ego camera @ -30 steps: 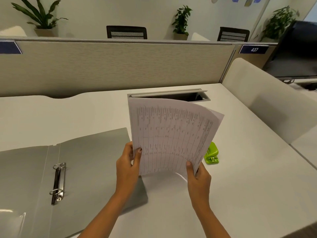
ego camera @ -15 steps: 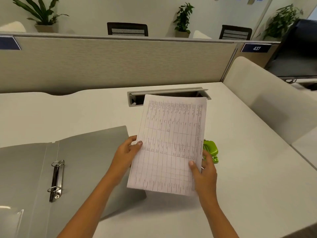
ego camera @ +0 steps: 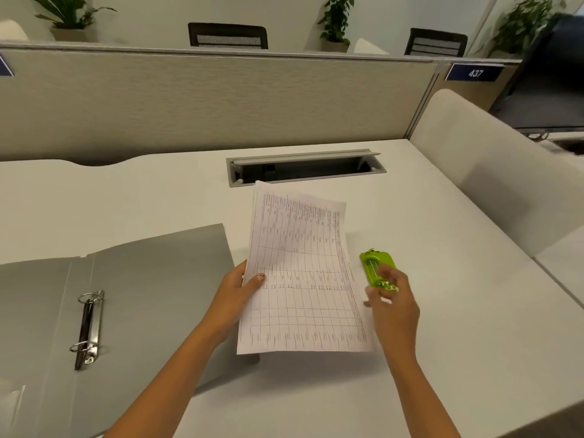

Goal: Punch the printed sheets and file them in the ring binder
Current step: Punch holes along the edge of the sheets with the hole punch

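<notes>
Desk [ego camera: 442, 311]: ring binder [ego camera: 158, 295] lay open, flat. Printed sheets [ego camera: 303, 279] were just R of binder, held off the desk, unpunched as far as I could see. Green hole punch [ego camera: 376, 267] sat further R of binder, beyond the sheets. L hand [ego camera: 235, 295] pinched sheets' binder-side edge, thumb on top. R hand [ego camera: 393, 308] at punch's near end, fingers half-curled, blurred; couldn't tell if gripping. Step: fetching punch. Next, prob.: steady punch, square stack's edge, feed it into slot.
</notes>
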Available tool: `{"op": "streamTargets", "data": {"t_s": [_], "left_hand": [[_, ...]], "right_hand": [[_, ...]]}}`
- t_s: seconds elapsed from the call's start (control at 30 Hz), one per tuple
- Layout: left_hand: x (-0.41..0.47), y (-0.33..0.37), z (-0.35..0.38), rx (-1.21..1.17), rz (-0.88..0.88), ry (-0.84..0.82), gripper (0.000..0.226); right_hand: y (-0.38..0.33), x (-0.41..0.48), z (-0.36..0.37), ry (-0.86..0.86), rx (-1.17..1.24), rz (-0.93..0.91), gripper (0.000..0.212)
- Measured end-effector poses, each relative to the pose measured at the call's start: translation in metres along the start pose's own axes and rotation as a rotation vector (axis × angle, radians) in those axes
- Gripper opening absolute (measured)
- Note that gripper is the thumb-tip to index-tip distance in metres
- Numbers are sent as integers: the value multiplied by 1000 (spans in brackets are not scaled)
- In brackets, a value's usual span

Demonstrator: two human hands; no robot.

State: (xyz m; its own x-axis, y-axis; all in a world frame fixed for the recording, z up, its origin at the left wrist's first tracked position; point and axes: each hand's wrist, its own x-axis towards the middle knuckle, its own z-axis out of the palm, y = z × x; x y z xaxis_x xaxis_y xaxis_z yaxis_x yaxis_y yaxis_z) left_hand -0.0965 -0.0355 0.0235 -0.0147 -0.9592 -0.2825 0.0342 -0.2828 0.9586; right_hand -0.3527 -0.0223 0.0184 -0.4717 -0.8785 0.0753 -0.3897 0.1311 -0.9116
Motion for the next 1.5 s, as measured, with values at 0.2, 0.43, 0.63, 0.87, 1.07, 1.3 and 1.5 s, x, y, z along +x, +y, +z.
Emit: {"op": "streamTargets", "data": {"t_s": [0.2,0.43,0.63,0.87,1.07,1.3,1.5], "left_hand": [[4,-11,14,18,-36,29,31],[11,-21,31,59,-64,24,37],[16,-29,42,46,-90,28,31],[20,-41,50,72,-102,16,30],[22,-46,56,96,-95,5,31],[21,-47,58,86,-86,-3,34],[23,-44,53,93,-97,-11,21]], "right_hand": [[19,36,-15,124,-72,26,36],[25,69,-13,-36,-189,125,34],[28,72,-14,-37,-218,123,30],[27,72,-15,-54,-288,123,29],[24,68,-11,-65,-307,131,31],[19,63,-8,-63,-299,138,30],[17,62,-8,-70,-288,152,30]]}}
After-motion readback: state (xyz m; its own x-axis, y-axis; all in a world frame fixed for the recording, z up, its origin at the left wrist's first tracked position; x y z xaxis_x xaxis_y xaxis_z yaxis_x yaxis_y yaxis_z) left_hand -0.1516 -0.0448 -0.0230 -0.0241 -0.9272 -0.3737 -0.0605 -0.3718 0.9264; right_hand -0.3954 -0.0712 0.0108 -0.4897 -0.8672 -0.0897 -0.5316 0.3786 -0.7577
